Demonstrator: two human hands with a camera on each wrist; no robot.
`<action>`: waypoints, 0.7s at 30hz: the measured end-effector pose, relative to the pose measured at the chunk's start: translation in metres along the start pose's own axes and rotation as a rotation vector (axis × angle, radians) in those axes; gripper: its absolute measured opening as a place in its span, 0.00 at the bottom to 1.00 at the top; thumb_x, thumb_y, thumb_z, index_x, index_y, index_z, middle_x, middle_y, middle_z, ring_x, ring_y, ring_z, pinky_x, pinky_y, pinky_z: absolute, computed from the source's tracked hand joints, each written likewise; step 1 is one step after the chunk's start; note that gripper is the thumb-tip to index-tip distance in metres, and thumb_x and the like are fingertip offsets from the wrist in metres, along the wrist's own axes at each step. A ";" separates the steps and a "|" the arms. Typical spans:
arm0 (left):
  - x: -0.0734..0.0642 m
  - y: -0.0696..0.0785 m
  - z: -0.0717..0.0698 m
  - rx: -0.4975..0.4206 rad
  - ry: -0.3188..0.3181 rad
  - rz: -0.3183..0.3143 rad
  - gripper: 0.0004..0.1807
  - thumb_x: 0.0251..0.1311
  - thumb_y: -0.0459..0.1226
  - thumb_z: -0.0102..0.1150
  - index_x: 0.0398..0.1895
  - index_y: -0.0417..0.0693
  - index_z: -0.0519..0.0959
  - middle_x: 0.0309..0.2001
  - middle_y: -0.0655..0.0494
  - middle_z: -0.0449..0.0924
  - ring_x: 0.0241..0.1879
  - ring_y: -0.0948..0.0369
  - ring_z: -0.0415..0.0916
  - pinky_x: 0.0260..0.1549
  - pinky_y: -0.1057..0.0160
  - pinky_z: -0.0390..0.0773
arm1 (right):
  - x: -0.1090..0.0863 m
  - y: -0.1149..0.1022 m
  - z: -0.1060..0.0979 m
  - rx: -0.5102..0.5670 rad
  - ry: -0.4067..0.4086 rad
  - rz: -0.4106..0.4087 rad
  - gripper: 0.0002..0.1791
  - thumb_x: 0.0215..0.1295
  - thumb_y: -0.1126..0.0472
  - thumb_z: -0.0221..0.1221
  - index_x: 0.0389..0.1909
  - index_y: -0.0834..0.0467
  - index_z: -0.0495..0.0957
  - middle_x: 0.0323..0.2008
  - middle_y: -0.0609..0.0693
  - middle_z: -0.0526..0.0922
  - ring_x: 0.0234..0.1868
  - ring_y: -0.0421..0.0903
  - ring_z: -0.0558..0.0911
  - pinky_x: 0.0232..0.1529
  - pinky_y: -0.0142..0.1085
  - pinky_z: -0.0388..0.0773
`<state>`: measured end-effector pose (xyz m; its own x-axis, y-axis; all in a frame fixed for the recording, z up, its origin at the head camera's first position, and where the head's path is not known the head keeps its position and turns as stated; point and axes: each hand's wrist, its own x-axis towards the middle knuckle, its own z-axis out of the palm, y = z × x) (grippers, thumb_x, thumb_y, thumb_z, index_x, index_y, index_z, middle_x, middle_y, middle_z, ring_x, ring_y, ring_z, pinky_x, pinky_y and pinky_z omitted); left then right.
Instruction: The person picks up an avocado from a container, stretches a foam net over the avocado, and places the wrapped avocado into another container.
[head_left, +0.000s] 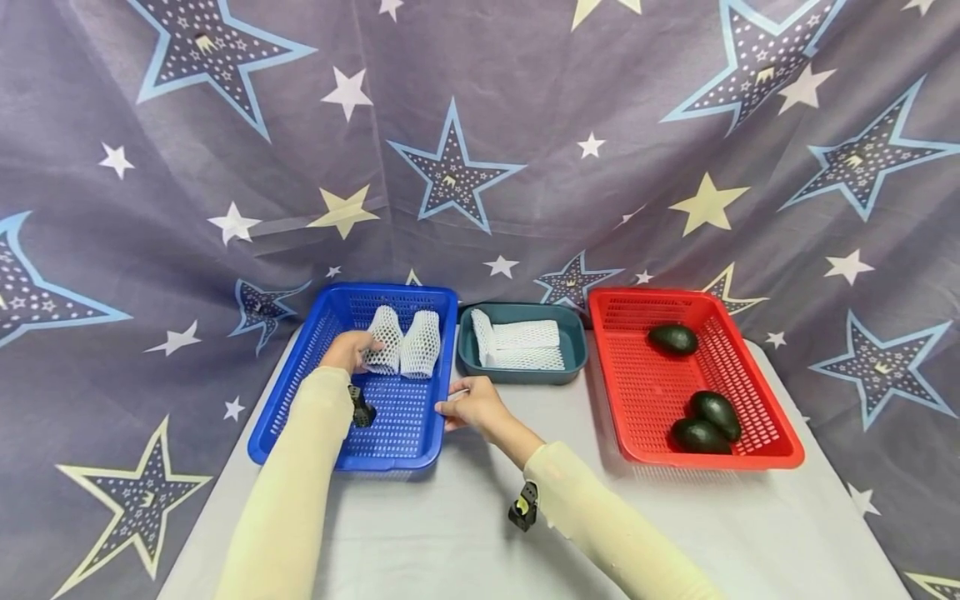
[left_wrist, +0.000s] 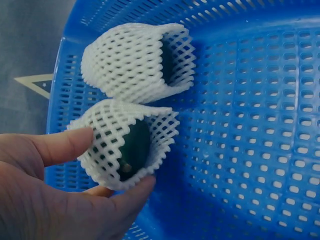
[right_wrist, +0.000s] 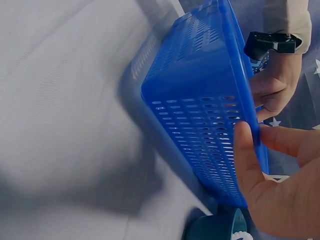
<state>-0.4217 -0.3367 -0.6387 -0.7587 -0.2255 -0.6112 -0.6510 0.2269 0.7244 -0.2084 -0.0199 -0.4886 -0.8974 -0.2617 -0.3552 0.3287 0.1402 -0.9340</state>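
Observation:
Inside the blue basket lie two avocados in white foam net sleeves, side by side. My left hand grips the left sleeved avocado, thumb over the netting and fingers along its other side. Dark green skin shows through the mesh and at the sleeve's open end. The other sleeved avocado rests right beside it, untouched by the hand. My right hand pinches the basket's right rim between thumb and fingers, with the thumb on the outer wall.
A teal tray holding flat white foam net sleeves stands between the baskets. On the right, a red basket holds a bare avocado at the back and two more near the front. A starred curtain hangs behind the table.

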 end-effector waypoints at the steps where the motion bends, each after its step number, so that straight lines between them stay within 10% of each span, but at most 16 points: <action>1: 0.006 -0.003 0.000 0.034 0.008 0.014 0.35 0.61 0.34 0.67 0.70 0.34 0.66 0.73 0.37 0.60 0.49 0.49 0.76 0.42 0.54 0.86 | 0.000 0.000 0.000 -0.001 0.000 -0.001 0.19 0.61 0.77 0.65 0.51 0.76 0.72 0.22 0.52 0.80 0.16 0.39 0.79 0.26 0.36 0.86; 7: -0.007 0.004 0.003 -0.060 0.070 -0.006 0.32 0.55 0.28 0.68 0.65 0.35 0.71 0.67 0.40 0.67 0.35 0.55 0.72 0.32 0.58 0.85 | 0.000 -0.001 0.001 0.007 -0.002 0.001 0.19 0.61 0.77 0.65 0.51 0.76 0.73 0.22 0.53 0.81 0.16 0.39 0.79 0.23 0.32 0.84; 9: -0.040 0.017 0.006 -0.075 0.083 -0.025 0.33 0.56 0.27 0.68 0.66 0.33 0.69 0.68 0.41 0.66 0.36 0.55 0.71 0.29 0.61 0.83 | 0.000 -0.001 0.001 0.012 -0.001 0.004 0.19 0.61 0.77 0.65 0.51 0.76 0.73 0.23 0.53 0.81 0.16 0.39 0.79 0.22 0.32 0.84; 12: -0.107 0.038 0.014 0.040 0.127 -0.065 0.30 0.62 0.31 0.63 0.67 0.34 0.68 0.39 0.46 0.79 0.23 0.59 0.70 0.19 0.67 0.74 | -0.001 -0.001 0.001 0.014 0.000 0.006 0.19 0.60 0.78 0.65 0.51 0.77 0.73 0.22 0.53 0.81 0.16 0.39 0.79 0.23 0.33 0.84; 15: -0.163 0.052 0.018 0.124 0.121 -0.067 0.29 0.67 0.33 0.56 0.70 0.31 0.64 0.20 0.57 0.64 0.11 0.65 0.57 0.14 0.70 0.65 | -0.001 -0.001 0.001 0.014 0.003 0.006 0.19 0.60 0.78 0.65 0.51 0.77 0.73 0.22 0.53 0.81 0.16 0.40 0.79 0.25 0.34 0.85; 21: -0.204 0.060 0.020 0.190 0.076 -0.053 0.33 0.70 0.32 0.49 0.75 0.29 0.57 0.56 0.39 0.66 0.15 0.65 0.56 0.26 0.68 0.68 | -0.001 -0.001 0.001 0.014 0.006 0.002 0.18 0.60 0.78 0.65 0.51 0.77 0.73 0.24 0.55 0.83 0.17 0.40 0.79 0.25 0.34 0.85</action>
<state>-0.3065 -0.2584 -0.4765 -0.7238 -0.3114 -0.6157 -0.6885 0.3855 0.6144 -0.2075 -0.0204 -0.4872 -0.8987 -0.2555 -0.3564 0.3341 0.1275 -0.9339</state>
